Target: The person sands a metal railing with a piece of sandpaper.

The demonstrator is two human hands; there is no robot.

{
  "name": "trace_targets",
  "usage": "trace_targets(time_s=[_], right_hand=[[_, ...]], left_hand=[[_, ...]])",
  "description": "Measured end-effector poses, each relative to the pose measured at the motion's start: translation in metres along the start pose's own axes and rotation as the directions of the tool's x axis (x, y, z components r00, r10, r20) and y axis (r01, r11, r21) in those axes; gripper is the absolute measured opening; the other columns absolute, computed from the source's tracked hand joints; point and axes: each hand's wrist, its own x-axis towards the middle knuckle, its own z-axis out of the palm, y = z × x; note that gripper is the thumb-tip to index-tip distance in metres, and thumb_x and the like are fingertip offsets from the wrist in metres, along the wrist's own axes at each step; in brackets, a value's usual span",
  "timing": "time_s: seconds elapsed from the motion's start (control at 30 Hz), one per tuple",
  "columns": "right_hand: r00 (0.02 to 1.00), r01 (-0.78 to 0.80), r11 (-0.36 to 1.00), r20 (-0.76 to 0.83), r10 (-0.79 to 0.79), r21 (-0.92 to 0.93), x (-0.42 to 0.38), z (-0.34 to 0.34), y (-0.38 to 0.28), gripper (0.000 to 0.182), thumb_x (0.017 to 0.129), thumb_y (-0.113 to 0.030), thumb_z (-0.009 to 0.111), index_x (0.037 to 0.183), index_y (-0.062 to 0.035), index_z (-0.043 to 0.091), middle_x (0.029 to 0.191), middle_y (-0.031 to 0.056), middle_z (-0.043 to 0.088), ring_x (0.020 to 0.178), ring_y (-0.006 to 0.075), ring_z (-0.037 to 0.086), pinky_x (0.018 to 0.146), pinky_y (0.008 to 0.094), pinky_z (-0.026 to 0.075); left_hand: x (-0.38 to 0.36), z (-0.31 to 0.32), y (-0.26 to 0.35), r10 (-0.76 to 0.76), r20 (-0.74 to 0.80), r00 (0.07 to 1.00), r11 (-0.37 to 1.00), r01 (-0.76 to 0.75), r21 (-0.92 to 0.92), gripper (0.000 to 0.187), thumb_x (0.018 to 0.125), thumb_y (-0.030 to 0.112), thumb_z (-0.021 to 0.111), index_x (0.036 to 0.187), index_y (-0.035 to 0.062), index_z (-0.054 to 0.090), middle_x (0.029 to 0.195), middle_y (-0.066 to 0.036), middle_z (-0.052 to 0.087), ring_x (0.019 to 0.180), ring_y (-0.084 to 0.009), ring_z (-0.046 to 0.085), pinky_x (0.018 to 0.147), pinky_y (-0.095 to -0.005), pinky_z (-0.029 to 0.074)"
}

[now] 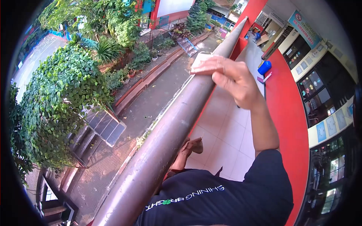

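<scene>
A thick brown round railing (166, 128) runs diagonally from bottom left to upper right. My right hand (237, 77) presses a folded piece (201, 62), pale on top with a reddish-brown edge, against the top of the railing, its fingers over the piece and its thumb low at the side. Beyond it the railing looks greyer and duller. Low beside the railing, in front of my dark shirt (226, 196), my left hand (183, 152) is partly hidden by the railing and closed around a small brown piece (194, 141).
White floor tiles (222, 139) and a red floor strip (284, 120) lie right of the railing. A blue bin (264, 67) stands farther along the corridor. Left of the railing are a paved path (151, 90), a leafy bush (56, 86) and potted plants. A red pillar (253, 15) meets the railing's far end.
</scene>
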Motion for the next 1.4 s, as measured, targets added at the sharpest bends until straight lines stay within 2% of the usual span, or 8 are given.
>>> trace_targets(time_s=[0.2,0.37,0.57,0.67,0.9,1.07,1.2,1.4], right_hand=[[0.910,-0.408,0.910,-0.116,0.398,-0.071,0.017,-0.032,0.047,0.034,0.103,-0.020,0.051,0.121,-0.0019,0.073,0.106,0.0106,0.076,0.099,0.0136,0.069,0.094,0.0297,0.050],[0.987,0.040,0.996,0.158,-0.027,-0.074,0.011,0.003,-0.041,0.032,0.102,-0.018,0.053,0.120,-0.0013,0.073,0.104,0.0117,0.076,0.110,0.0213,0.068,0.100,0.0340,0.048],[0.879,-0.475,0.880,-0.020,0.476,0.026,0.011,-0.018,0.001,0.031,0.101,-0.017,0.055,0.123,-0.0038,0.073,0.118,0.0156,0.074,0.120,0.0325,0.065,0.114,0.0432,0.040],[0.970,-0.012,0.998,0.243,0.028,-0.067,-0.017,0.013,-0.079,0.043,0.102,-0.031,0.052,0.122,0.0018,0.073,0.120,0.0165,0.073,0.129,0.0326,0.061,0.118,0.0479,0.034],[0.890,-0.385,0.923,-0.275,0.365,-0.022,-0.004,-0.001,0.021,0.037,0.102,-0.018,0.051,0.128,0.0034,0.067,0.125,0.0150,0.072,0.130,0.0276,0.060,0.115,0.0371,0.038],[0.991,0.121,0.993,-0.050,-0.121,-0.019,-0.015,0.032,-0.034,0.036,0.099,-0.018,0.051,0.122,0.0000,0.073,0.118,0.0161,0.074,0.121,0.0307,0.065,0.115,0.0432,0.037],[0.843,-0.422,0.901,-0.323,0.429,0.095,0.010,-0.007,0.049,0.036,0.099,-0.017,0.048,0.112,0.0048,0.074,0.113,0.0176,0.074,0.114,0.0322,0.066,0.111,0.0437,0.041],[0.956,-0.291,0.953,0.010,0.293,-0.079,0.023,-0.006,-0.003,0.035,0.101,-0.020,0.052,0.111,0.0034,0.075,0.105,0.0154,0.076,0.099,0.0199,0.069,0.094,0.0328,0.050]], left_hand=[[-0.002,-0.019,-0.010,-0.010,0.151,0.988,1.000,0.007,0.024,0.008,0.094,-0.002,0.058,0.091,-0.0081,0.063,0.075,-0.010,0.059,0.059,-0.0161,0.054,0.061,-0.0308,0.044],[-0.002,-0.019,-0.022,-0.048,0.107,0.993,0.998,0.044,0.036,0.008,0.094,0.000,0.060,0.091,-0.0070,0.062,0.075,-0.010,0.059,0.061,-0.0164,0.055,0.061,-0.0312,0.044],[-0.016,-0.027,-0.032,-0.115,0.082,0.990,0.992,0.110,0.054,0.009,0.094,0.003,0.062,0.089,-0.0055,0.062,0.076,-0.010,0.059,0.062,-0.0168,0.055,0.061,-0.0317,0.044],[-0.012,-0.027,-0.040,-0.132,0.074,0.988,0.989,0.127,0.072,0.010,0.094,0.004,0.063,0.089,-0.0048,0.062,0.076,-0.010,0.059,0.063,-0.0169,0.055,0.061,-0.0320,0.044],[-0.012,-0.028,-0.048,-0.181,0.094,0.979,0.981,0.173,0.092,0.012,0.093,0.008,0.065,0.088,-0.0031,0.062,0.076,-0.010,0.059,0.064,-0.0174,0.055,0.061,-0.0326,0.044],[-0.009,-0.037,-0.049,-0.216,0.101,0.971,0.971,0.203,0.127,0.014,0.093,0.010,0.066,0.087,-0.0019,0.062,0.076,-0.010,0.059,0.065,-0.0177,0.055,0.060,-0.0331,0.044],[-0.017,-0.040,-0.039,-0.256,0.106,0.961,0.959,0.239,0.149,0.016,0.093,0.012,0.068,0.086,-0.0010,0.062,0.076,-0.010,0.059,0.066,-0.0179,0.055,0.060,-0.0334,0.044],[0.003,-0.044,-0.021,-0.217,0.087,0.972,0.967,0.201,0.159,0.019,0.091,0.012,0.069,0.082,0.0008,0.057,0.071,-0.010,0.055,0.062,-0.0191,0.053,0.057,-0.0344,0.043]])
